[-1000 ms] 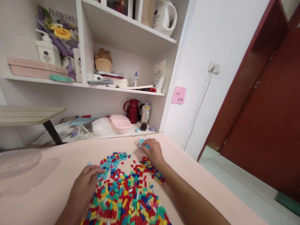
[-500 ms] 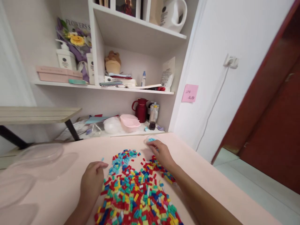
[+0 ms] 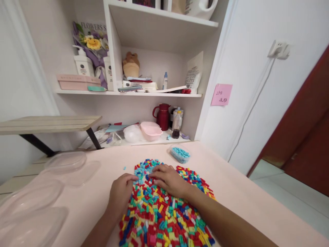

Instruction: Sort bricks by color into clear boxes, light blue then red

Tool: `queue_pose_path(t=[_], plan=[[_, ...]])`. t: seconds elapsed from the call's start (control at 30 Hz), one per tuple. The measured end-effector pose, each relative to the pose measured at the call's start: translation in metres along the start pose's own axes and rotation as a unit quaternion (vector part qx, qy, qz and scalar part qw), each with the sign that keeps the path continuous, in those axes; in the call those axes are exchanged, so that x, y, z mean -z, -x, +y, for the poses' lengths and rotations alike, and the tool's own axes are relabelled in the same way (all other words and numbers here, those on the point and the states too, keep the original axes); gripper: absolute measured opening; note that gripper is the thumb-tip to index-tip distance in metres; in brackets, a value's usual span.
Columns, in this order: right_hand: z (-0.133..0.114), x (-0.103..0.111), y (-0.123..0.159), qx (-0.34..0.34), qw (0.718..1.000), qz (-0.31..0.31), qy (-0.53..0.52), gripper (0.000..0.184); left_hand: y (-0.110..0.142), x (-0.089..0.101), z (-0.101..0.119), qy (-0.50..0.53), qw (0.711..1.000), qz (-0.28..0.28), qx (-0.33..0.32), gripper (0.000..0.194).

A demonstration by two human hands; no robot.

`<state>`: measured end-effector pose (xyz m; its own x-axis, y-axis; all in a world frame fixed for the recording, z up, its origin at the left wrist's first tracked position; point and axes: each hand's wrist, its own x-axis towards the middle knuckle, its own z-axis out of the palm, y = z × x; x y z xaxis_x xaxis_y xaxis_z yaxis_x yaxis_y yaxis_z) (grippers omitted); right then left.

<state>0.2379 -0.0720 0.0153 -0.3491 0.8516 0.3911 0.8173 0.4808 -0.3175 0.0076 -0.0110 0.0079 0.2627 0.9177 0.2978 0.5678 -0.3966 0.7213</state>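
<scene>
A wide heap of small toy building bricks (image 3: 159, 219) in mixed colours covers the middle of the pink tabletop. Light blue bricks (image 3: 140, 170) are gathered at its far left part. My left hand (image 3: 120, 192) rests at the heap's left edge, a stretched fingertip touching the light blue bricks; its other fingers are partly hidden. Over the far part of the heap lies my right hand (image 3: 168, 180), palm down with fingers apart, its tips among the bricks. Behind it stands a clear plastic tub (image 3: 180, 154) filled with light blue bricks.
Several clear plastic containers (image 3: 33, 199) stand on the left of the table. One stray light blue brick (image 3: 124, 168) lies left of the heap. At the back, a shelf holds a pink bowl (image 3: 151, 131), a red jug (image 3: 163, 116) and a bottle (image 3: 177, 125). A wooden step (image 3: 51, 124) is at left.
My right hand has come back from the clear tub to the light blue bricks, uncovering the tub. The left hand stays at the heap's left edge. The view has shifted slightly.
</scene>
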Motion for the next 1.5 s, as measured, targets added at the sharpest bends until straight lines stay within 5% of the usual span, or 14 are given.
queue_pose_path(t=[0.2, 0.33, 0.5, 0.7, 0.83, 1.0, 1.3, 1.5], plan=[[0.011, -0.002, -0.002, -0.088, 0.994, 0.063, 0.031, 0.027, -0.002, -0.005, 0.004, -0.012, 0.992, -0.078, -0.101, 0.04], [0.001, 0.0, 0.002, -0.003, 0.998, 0.06, 0.0, 0.035, -0.004, -0.007, 0.004, -0.032, 0.983, -0.12, -0.135, 0.044], [-0.006, -0.001, 0.003, 0.049, 0.999, -0.005, 0.0, 0.031, -0.005, -0.009, -0.001, -0.039, 0.992, -0.05, -0.108, 0.04], [0.006, -0.006, 0.0, -0.028, 0.998, 0.057, -0.006, 0.025, -0.003, -0.001, 0.0, -0.018, 0.998, 0.059, -0.033, 0.037], [0.005, -0.003, 0.001, -0.03, 0.996, 0.077, -0.032, 0.027, 0.0, 0.003, 0.006, -0.021, 0.999, -0.004, -0.039, 0.037], [-0.002, -0.002, 0.001, 0.015, 0.999, 0.03, -0.001, 0.02, 0.0, -0.002, 0.01, -0.005, 0.989, -0.102, -0.106, 0.046], [0.021, -0.006, -0.003, -0.163, 0.969, 0.164, -0.081, 0.025, -0.002, -0.009, 0.004, -0.043, 0.982, -0.116, -0.141, 0.051], [0.031, -0.01, -0.001, -0.199, 0.954, 0.203, -0.094, 0.034, -0.004, -0.012, -0.003, -0.047, 0.982, -0.095, -0.155, 0.047]])
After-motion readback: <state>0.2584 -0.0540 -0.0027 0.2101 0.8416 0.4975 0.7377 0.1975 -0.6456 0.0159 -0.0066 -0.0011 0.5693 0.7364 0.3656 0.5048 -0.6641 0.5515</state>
